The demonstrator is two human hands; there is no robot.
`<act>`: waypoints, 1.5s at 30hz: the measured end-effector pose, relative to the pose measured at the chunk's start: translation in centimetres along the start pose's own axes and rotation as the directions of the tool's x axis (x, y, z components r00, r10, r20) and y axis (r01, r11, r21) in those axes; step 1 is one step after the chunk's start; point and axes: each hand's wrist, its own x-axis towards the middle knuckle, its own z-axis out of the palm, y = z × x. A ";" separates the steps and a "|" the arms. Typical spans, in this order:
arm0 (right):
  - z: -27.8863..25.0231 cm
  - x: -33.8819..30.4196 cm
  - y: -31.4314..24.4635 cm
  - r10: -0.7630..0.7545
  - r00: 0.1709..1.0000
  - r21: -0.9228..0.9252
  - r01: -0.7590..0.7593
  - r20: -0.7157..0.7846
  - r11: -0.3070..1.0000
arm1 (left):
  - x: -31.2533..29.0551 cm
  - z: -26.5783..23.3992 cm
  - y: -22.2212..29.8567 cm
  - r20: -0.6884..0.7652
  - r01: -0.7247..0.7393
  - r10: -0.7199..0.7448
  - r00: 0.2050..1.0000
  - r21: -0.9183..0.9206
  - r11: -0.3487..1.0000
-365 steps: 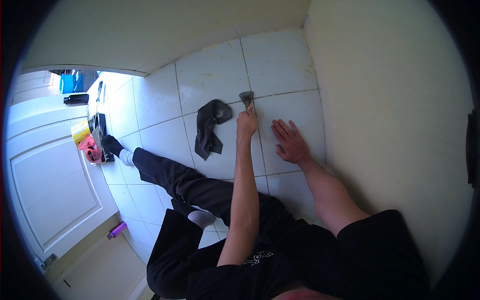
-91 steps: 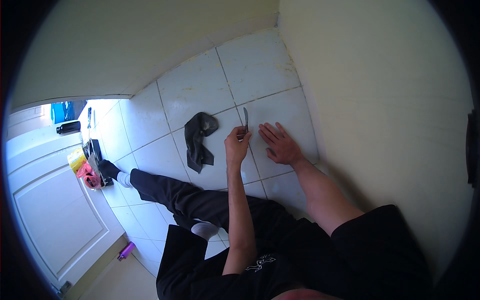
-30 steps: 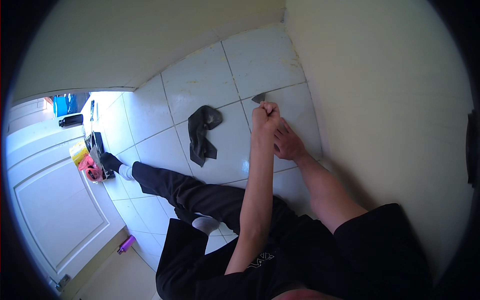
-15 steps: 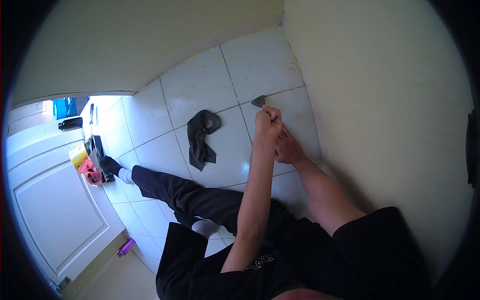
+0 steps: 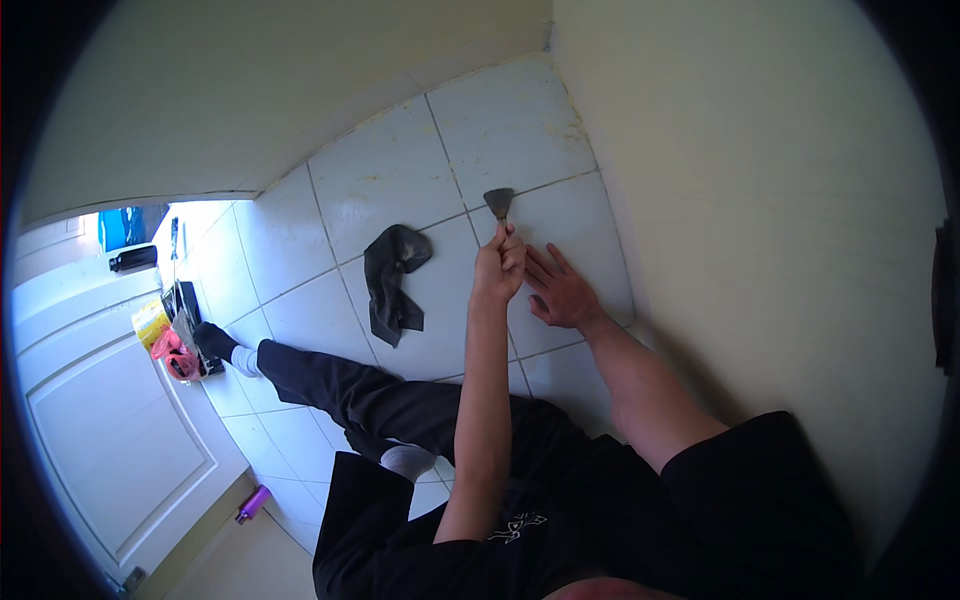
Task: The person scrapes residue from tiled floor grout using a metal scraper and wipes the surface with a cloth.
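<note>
My left hand (image 5: pixel 499 264) is closed round the handle of a small scraper (image 5: pixel 498 201). Its grey, fan-shaped blade points toward the far end of the floor, close to a grout line. My fingers hide most of the handle. Just to the right, my right hand (image 5: pixel 563 290) lies on the white floor tiles (image 5: pixel 570 225) with its fingers spread and nothing in it. A dark grey cloth (image 5: pixel 391 285) lies crumpled on the tiles left of my left hand.
Walls meet in a far corner, one close on my right (image 5: pixel 740 230). Yellowish smears mark the far tiles. My outstretched leg (image 5: pixel 350 380) crosses the floor. At left are a white door (image 5: pixel 120 430), a purple bottle (image 5: pixel 253 504), a dark bottle (image 5: pixel 133 258) and a red plastic bag (image 5: pixel 178 355).
My left hand has shifted left with the scraper, whose blade has turned and now shows broadside. More of my right hand shows, its fingers now spread on the tiles.
</note>
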 end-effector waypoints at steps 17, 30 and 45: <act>0.1 0.3 -0.3 -0.013 1.000 -0.001 0.013 -0.002 1.000 | -1.6 -0.8 -1.1 -0.061 0.003 0.035 0.998 0.531 0.848; 0.6 -0.1 0.1 0.010 0.999 -0.005 -0.010 0.045 1.000 | 1.2 2.9 -2.3 -0.187 -0.017 0.213 0.959 0.712 0.702; 0.3 -0.1 0.2 0.001 1.000 0.010 -0.002 0.024 1.000 | 3.7 -1.3 -2.8 -0.097 -0.018 0.488 0.867 0.974 0.226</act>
